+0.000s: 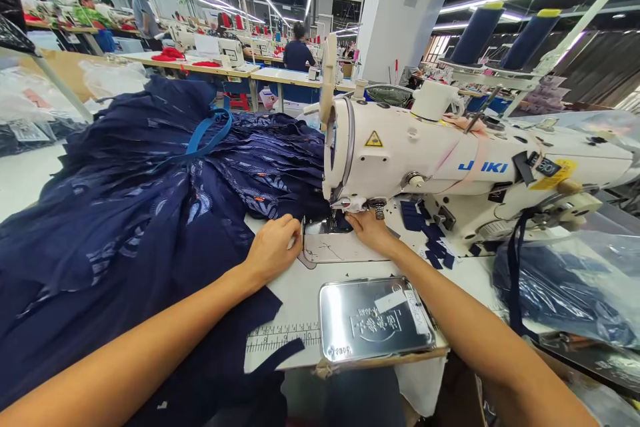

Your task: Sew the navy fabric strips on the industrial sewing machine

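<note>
A white sewing machine (pixel 390 147) stands over the table, its needle area above a metal plate. My left hand (pixel 275 247) is closed at the left edge of that plate, beside the navy fabric; what its curled fingers hold, if anything, is hidden. Close to the presser foot, my right hand (pixel 369 230) pinches at a small dark piece too hidden to make out. A large pile of navy fabric (pixel 145 213), bound with a blue strip (pixel 200 137), spreads over the left side and up behind the needle area.
A shiny metal tin (pixel 375 320) lies at the table's front edge, near a printed ruler (pixel 283 338). Small navy pieces (pixel 433 240) are scattered right of the needle. Bagged dark fabric (pixel 565 287) sits at the right. Thread cones (pixel 477 33) stand behind; people work farther back.
</note>
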### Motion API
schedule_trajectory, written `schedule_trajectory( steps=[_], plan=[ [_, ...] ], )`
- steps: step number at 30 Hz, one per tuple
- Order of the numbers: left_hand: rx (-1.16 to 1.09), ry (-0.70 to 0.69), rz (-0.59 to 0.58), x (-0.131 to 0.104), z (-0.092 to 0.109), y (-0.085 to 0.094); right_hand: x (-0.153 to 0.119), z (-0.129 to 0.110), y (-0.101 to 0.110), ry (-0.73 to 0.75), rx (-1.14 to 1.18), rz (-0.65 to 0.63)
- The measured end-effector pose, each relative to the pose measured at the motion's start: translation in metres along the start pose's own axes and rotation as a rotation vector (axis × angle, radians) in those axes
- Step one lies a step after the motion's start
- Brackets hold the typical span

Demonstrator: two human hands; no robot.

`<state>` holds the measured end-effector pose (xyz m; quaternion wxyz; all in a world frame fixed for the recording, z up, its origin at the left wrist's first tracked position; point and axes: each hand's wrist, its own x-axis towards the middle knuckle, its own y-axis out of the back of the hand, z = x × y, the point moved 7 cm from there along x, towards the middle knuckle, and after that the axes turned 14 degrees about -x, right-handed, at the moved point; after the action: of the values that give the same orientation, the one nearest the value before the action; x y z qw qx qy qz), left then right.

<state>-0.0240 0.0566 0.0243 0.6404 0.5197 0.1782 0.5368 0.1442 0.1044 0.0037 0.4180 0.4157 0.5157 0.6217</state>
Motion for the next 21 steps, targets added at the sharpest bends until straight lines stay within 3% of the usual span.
schedule_trajectory(
  steps=[4,21],
  plan=[
    [-0.068,0.007,0.053,0.000,-0.005,0.002,-0.002,-0.001,0.003,-0.025,-0.009,-0.019],
    [-0.173,-0.005,0.020,0.000,-0.010,-0.002,-0.003,0.003,-0.005,0.020,0.076,0.071]
  ],
)
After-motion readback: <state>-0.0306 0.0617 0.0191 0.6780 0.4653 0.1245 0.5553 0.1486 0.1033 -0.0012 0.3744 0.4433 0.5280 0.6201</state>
